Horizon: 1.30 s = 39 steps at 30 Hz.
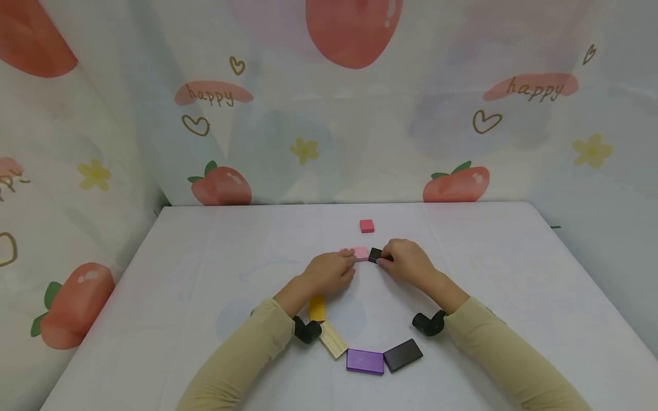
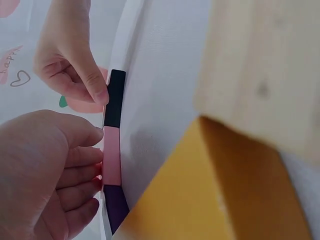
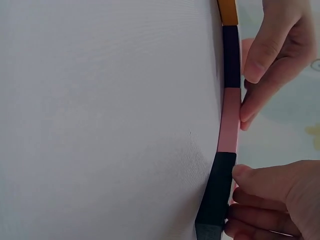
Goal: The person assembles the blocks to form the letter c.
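Note:
A pink block (image 1: 361, 254) and a small black block (image 1: 375, 255) sit end to end at the far side of a curved row on the table. My right hand (image 1: 409, 264) pinches the black block with thumb and fingers. My left hand (image 1: 329, 272) lies low over the row, its fingers touching the pink block. In the left wrist view a dark purple block (image 2: 116, 207) adjoins the pink one; my left hand hides it from the head view. Also partly covered by that hand is a yellow block (image 1: 317, 309).
Nearer the front, a light wooden block (image 1: 333, 340), a purple block (image 1: 365, 361) and a larger black block (image 1: 403, 355) continue the curve. Beyond the row a red block (image 1: 366, 226) lies alone. The white table (image 1: 169, 297) ends against a patterned cloth backdrop (image 1: 360, 160).

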### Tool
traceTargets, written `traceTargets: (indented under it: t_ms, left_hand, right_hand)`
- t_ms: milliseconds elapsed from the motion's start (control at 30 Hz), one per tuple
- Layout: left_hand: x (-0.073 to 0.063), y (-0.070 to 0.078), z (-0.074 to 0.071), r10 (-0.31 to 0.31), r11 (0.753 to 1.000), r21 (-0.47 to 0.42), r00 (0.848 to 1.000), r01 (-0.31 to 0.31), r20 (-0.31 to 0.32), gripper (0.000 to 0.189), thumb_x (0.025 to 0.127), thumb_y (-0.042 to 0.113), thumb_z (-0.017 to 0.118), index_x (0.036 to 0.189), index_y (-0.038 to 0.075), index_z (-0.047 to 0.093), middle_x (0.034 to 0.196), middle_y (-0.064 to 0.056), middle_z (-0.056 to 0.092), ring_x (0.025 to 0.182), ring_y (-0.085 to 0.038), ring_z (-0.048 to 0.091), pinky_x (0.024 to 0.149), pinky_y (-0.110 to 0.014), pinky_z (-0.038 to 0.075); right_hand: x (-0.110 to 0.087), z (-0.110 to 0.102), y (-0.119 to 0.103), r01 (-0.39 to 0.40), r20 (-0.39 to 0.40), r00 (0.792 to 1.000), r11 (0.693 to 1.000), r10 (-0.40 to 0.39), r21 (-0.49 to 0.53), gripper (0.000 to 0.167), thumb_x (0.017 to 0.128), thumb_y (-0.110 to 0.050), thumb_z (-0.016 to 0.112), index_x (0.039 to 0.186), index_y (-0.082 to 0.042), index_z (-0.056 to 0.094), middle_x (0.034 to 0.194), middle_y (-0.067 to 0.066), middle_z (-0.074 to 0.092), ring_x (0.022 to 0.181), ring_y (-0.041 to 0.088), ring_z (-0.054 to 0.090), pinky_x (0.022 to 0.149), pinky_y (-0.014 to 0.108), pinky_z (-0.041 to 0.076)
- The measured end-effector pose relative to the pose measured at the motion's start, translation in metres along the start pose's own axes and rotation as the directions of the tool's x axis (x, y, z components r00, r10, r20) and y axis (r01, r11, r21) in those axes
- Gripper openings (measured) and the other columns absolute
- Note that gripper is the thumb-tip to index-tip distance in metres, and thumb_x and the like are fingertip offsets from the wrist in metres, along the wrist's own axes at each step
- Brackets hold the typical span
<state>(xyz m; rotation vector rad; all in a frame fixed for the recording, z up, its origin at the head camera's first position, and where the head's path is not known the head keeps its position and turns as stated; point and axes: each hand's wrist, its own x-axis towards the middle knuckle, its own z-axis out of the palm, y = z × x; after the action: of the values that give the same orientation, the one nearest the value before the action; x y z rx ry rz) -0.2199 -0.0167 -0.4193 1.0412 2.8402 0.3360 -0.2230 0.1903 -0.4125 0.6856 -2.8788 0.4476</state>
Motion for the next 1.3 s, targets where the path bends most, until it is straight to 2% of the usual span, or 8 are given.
traceTargets:
  t_ms: [233,433,600,733,900,1067,1167,1300]
  left_hand:
    - [0.0,-0.001,-0.001,-0.024,0.995,-0.092,1.0,0.023,-0.007,0.04,0.096,0.024,0.047,0.132,0.006,0.051,0.136,-0.004,0.046,0.126,-0.014,0.04,0.102,-0.03,0.031]
    - [-0.005,0.0,-0.002,-0.03,0.989,-0.143,0.999,0.027,-0.021,0.048,0.095,0.027,0.048,0.136,0.003,0.043,0.141,-0.007,0.04,0.13,-0.017,0.034,0.104,-0.031,0.028]
    - [-0.012,0.001,-0.001,-0.03,0.993,-0.116,0.999,0.027,-0.024,0.053,0.095,0.033,0.047,0.14,0.005,0.038,0.144,-0.006,0.036,0.132,-0.017,0.031,0.104,-0.033,0.029]
    - [-0.02,0.004,0.0,-0.017,0.997,-0.077,1.0,0.016,-0.01,0.054,0.095,0.035,0.049,0.14,0.007,0.039,0.143,-0.005,0.037,0.131,-0.017,0.033,0.102,-0.034,0.032]
    - [-0.032,0.009,0.003,0.034,0.998,-0.044,0.999,-0.034,-0.001,0.053,0.095,0.037,0.048,0.139,0.007,0.041,0.142,-0.005,0.039,0.128,-0.015,0.037,0.101,-0.031,0.033]
    - [-0.045,0.017,0.004,0.111,0.993,-0.042,0.994,-0.111,-0.009,0.052,0.096,0.035,0.046,0.139,0.007,0.041,0.142,-0.005,0.038,0.129,-0.013,0.035,0.102,-0.028,0.031]
    - [-0.053,0.024,0.008,0.175,0.984,-0.036,0.985,-0.175,-0.003,0.051,0.096,0.034,0.045,0.138,0.005,0.041,0.142,-0.005,0.039,0.13,-0.013,0.033,0.102,-0.026,0.03]
    - [-0.065,0.035,0.017,0.266,0.964,-0.015,0.963,-0.266,0.029,0.051,0.097,0.035,0.043,0.138,0.005,0.041,0.142,-0.004,0.038,0.13,-0.011,0.032,0.101,-0.023,0.031]
  right_hand:
    - [0.004,-0.003,0.002,-0.056,0.016,0.998,0.995,0.055,0.08,0.015,0.08,-0.016,0.071,0.07,-0.005,0.07,0.063,-0.002,0.06,0.059,0.013,0.051,0.056,0.031,0.044]
    - [0.007,-0.003,0.003,-0.117,0.031,0.993,0.985,0.114,0.13,0.017,0.083,-0.018,0.067,0.078,-0.003,0.072,0.068,0.0,0.064,0.064,0.015,0.055,0.061,0.034,0.047]
    - [0.011,-0.005,0.001,-0.148,0.044,0.989,0.976,0.143,0.159,0.019,0.085,-0.021,0.066,0.085,-0.002,0.072,0.075,0.003,0.066,0.07,0.018,0.057,0.066,0.035,0.05]
    - [0.018,-0.009,0.002,-0.164,0.037,0.986,0.97,0.16,0.18,0.023,0.086,-0.021,0.064,0.093,-0.001,0.071,0.086,0.009,0.067,0.08,0.023,0.058,0.073,0.039,0.05]
    - [0.028,-0.011,0.005,-0.183,0.036,0.983,0.96,0.179,0.211,0.026,0.088,-0.018,0.061,0.104,0.001,0.068,0.101,0.016,0.065,0.093,0.028,0.058,0.081,0.043,0.048]
    - [0.034,-0.01,0.007,-0.185,0.047,0.983,0.958,0.179,0.217,0.032,0.088,-0.018,0.06,0.112,0.003,0.063,0.108,0.018,0.063,0.098,0.031,0.057,0.084,0.045,0.047]
    - [0.037,-0.008,0.009,-0.18,0.059,0.983,0.957,0.171,0.227,0.035,0.088,-0.015,0.059,0.117,0.005,0.06,0.112,0.02,0.06,0.102,0.033,0.055,0.087,0.047,0.045]
    - [0.042,-0.006,0.013,-0.195,0.093,0.98,0.949,0.177,0.246,0.037,0.087,-0.009,0.056,0.122,0.005,0.056,0.119,0.021,0.056,0.11,0.035,0.051,0.093,0.049,0.04]
